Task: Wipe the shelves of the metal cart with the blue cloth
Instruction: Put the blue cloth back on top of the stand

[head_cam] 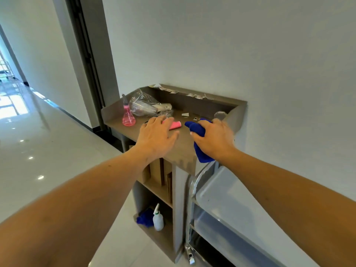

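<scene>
Two hands over the brown counter [179,151] | right hand [213,138] clutches our blue cloth [198,130], bunched, near the counter's right edge | left hand [156,134] flat, empty | cloth looks soft, light, floppy: hold it wadded | metal cart [227,199] beside, shelves unwiped

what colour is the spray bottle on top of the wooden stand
Translucent pink, with a darker grey spray head; the spray bottle shows in the head view.

One head-worn wide-angle view looks forward and down, close over the bench [185,149] standing against the wall [250,54].
</scene>
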{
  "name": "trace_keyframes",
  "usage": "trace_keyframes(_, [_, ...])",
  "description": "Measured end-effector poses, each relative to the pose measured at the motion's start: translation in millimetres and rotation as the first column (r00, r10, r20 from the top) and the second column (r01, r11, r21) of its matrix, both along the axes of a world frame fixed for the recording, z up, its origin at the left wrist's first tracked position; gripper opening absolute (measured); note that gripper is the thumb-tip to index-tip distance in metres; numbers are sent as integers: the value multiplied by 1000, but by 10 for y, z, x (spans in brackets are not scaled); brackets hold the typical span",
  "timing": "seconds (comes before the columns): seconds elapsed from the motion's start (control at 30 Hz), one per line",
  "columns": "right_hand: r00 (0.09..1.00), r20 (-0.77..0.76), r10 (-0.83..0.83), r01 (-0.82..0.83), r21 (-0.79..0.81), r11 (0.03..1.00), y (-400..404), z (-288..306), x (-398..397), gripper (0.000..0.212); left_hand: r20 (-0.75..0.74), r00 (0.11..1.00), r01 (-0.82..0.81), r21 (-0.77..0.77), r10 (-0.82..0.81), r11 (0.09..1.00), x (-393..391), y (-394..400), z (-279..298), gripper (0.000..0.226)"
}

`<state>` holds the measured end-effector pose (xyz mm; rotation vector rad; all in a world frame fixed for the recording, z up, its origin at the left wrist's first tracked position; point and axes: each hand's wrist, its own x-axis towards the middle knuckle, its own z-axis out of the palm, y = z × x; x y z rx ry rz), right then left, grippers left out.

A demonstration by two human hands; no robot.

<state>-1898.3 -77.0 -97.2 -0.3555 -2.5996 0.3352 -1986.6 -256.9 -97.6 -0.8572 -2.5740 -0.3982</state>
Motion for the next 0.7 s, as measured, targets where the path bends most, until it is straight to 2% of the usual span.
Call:
trace_keyframes(0.2, [999,3,-53,53,-46,998,-287,85,-832,39,-13,1000,27,26,-27,999,-871,-114,111,61])
trace_keyframes(0.3, [986,79,-148,150,-10,989,-363,-70,-1259,39,-20,999,35,28,-35,999,-1267,-88,2,62])
trace_keyframes(0.5, [901,245,-359,353,68,933,-346,-655,-1832,43,69,994,91,-11,-90,996,-1684,83,-404,60])
trace_keyframes(0.63, [867,340,-365,369,55,928,-255,-913,-2040,50,100,984,152,-39,-147,988,-1858,202,-622,62])
trace_keyframes(0.7, [869,337,-364,355,88,931,-228,-936,-2068,52,100,979,181,-22,-178,983,-1916,287,-689,59])
